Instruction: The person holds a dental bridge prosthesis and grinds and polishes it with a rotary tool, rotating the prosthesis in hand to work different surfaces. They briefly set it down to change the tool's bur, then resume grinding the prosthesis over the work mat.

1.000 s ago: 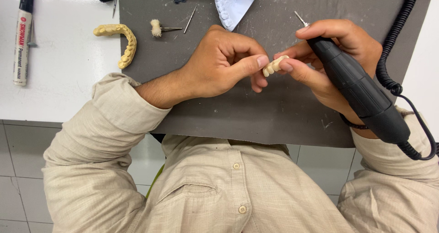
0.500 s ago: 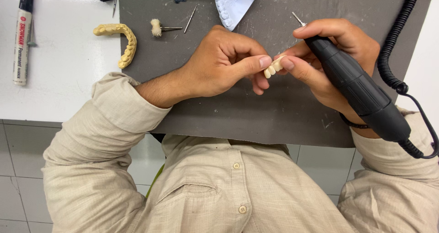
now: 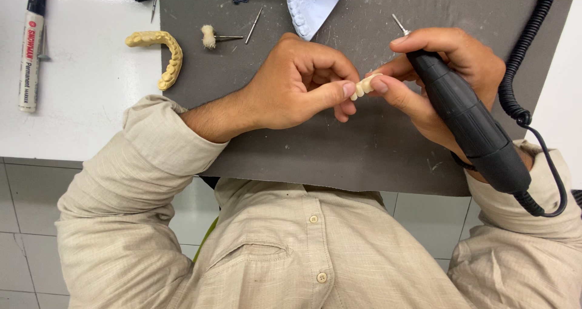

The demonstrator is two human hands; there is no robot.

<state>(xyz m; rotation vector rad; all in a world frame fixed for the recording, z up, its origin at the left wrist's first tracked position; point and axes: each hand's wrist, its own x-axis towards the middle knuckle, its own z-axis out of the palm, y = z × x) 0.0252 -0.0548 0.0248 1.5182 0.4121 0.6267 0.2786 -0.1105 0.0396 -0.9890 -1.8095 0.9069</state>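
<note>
Over the grey mat (image 3: 339, 157) at frame centre, both hands pinch the small tooth bridge (image 3: 365, 85): left hand (image 3: 297, 85) closed on it, right hand (image 3: 445, 79) also gripping the black rotary handpiece (image 3: 470, 127), whose bur has lifted away, so grinding seems paused.

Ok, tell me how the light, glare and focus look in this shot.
Head view: light is even and soft, with only faint shadows under the left hand and right hand; the white counter is bright, slightly washed out near the top edge; the grey mat shows no glare; the tooth piece, black handpiece and shirt are sharp, without motion blur.
</note>
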